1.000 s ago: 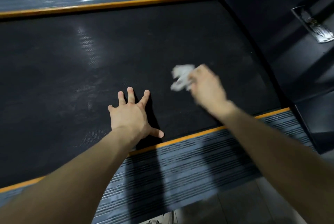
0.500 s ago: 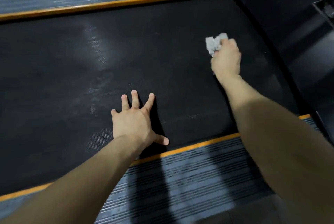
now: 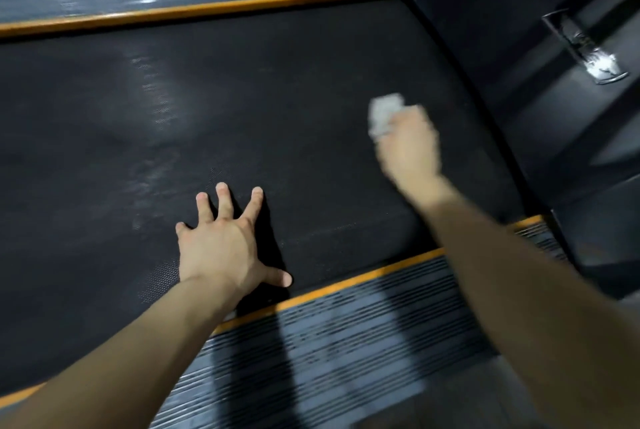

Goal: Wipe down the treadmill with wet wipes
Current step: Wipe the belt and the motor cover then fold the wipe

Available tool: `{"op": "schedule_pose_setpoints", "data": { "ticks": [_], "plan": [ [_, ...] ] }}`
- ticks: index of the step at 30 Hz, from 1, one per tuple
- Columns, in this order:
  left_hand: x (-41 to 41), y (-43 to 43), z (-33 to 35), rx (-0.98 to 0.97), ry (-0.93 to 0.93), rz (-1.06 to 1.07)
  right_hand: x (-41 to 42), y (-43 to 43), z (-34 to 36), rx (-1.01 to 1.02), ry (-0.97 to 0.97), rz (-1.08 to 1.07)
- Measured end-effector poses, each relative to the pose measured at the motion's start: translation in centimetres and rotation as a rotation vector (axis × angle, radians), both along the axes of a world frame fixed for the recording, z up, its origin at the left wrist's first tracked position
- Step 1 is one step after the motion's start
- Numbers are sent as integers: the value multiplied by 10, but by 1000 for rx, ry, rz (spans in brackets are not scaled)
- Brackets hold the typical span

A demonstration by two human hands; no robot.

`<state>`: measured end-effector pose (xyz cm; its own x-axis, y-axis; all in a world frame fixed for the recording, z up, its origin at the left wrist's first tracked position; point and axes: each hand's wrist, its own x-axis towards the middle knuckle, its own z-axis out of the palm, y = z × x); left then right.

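Toward the right side of the black treadmill belt, I see the crumpled wet wipe gripped in my right hand, fingers curled round it, blurred. My left hand presses flat, fingers splayed, near the orange-edged side rail. Markings on the metal plate are unreadable.

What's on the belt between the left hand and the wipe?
Nothing; the head view shows only bare black belt between the left hand and the wipe.

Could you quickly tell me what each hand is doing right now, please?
Left hand: open, fingers spread, flat on the treadmill belt.
Right hand: grips a crumpled wet wipe.
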<state>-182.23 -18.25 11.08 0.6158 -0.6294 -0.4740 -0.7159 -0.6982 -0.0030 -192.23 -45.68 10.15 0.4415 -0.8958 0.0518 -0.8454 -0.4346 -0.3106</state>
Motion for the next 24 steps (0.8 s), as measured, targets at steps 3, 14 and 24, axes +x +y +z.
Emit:
{"op": "schedule_pose_setpoints", "data": {
  "ticks": [3, 14, 24],
  "plan": [
    [-1, -2, 2, 23, 3, 1, 27, 103, -12, 180, 21, 727],
    [-2, -3, 3, 36, -7, -9, -12, 47, -3, 111, -20, 352],
    [-11, -43, 14, 50, 40, -403, -119, -30, 26, -74, 255, -131]
  ]
}}
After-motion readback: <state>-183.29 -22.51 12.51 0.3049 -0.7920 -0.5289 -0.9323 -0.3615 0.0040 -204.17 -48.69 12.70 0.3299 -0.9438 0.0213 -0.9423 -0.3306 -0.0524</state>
